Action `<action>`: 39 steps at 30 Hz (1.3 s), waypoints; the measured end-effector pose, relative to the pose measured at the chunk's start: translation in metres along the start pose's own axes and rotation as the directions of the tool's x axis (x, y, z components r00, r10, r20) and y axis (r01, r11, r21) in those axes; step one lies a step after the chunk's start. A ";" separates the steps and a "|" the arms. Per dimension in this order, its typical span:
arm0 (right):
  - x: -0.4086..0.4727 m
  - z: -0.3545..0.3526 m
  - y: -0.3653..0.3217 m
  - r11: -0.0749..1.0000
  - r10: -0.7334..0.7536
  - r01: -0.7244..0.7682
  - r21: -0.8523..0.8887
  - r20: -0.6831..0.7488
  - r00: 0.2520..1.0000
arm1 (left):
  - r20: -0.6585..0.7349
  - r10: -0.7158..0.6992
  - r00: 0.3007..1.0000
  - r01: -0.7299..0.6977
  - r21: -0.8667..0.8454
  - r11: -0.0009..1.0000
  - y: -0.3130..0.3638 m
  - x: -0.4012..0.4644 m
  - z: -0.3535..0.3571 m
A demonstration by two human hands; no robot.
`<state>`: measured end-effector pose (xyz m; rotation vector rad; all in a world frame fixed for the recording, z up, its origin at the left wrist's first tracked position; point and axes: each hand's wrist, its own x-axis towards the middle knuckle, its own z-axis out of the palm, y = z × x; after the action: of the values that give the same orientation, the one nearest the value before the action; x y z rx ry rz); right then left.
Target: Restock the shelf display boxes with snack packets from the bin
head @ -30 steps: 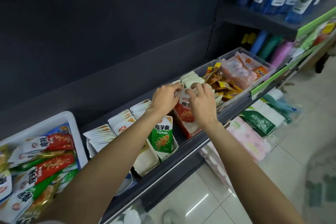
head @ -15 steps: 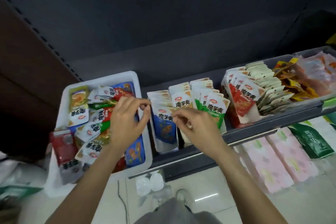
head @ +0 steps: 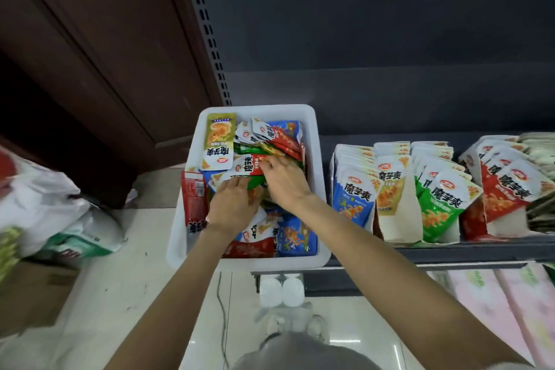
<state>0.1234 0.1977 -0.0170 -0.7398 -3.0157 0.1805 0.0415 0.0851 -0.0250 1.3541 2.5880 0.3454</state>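
A white bin (head: 319, 159) stands at the left end of the dark shelf (head: 450, 249), heaped with snack packets in red, blue, green and yellow. Both my hands are down inside it. My left hand (head: 232, 204) bends into the pile beside a green packet (head: 255, 182), its fingertips hidden among the packets. My right hand (head: 285, 182) lies with straight fingers on a red-and-white packet (head: 249, 164). To the right stand the display boxes: blue (head: 351, 189), yellow (head: 390, 189), green (head: 444, 198) and red (head: 504, 189), each holding upright packets.
White and green sacks (head: 45, 204) and a cardboard box (head: 30, 294) sit on the floor at the left. Pink packs (head: 495, 303) fill the lower shelf. Two white caps (head: 282, 291) show under the bin. A brown wooden cabinet (head: 90, 69) stands behind.
My view has swung left from the display boxes to the bin. Both hands left the boxes and went down into the bin's packets.
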 end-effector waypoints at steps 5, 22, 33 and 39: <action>0.008 -0.004 -0.007 0.990 0.034 -0.028 -0.137 0.045 0.998 | -0.017 -0.075 0.997 0.073 -0.102 0.992 0.003 0.004 -0.001; -0.081 -0.046 0.010 -0.021 0.534 -0.214 0.977 0.192 0.824 | 0.116 -0.211 0.971 0.163 -0.961 0.222 0.048 -0.004 -0.039; -0.105 -0.069 0.020 0.731 0.444 -0.031 0.682 -0.441 0.780 | -0.008 -0.007 1.000 -0.005 -0.952 0.306 0.090 -0.014 -0.051; -0.131 -0.075 0.041 0.970 0.243 -0.145 0.195 -0.749 0.617 | -0.034 0.125 0.992 -0.050 -0.991 0.126 0.151 -0.023 -0.073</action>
<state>0.2623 0.1809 0.0527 -0.8514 -2.0790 0.0221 0.1513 0.1409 0.0903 0.8420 1.3941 1.6656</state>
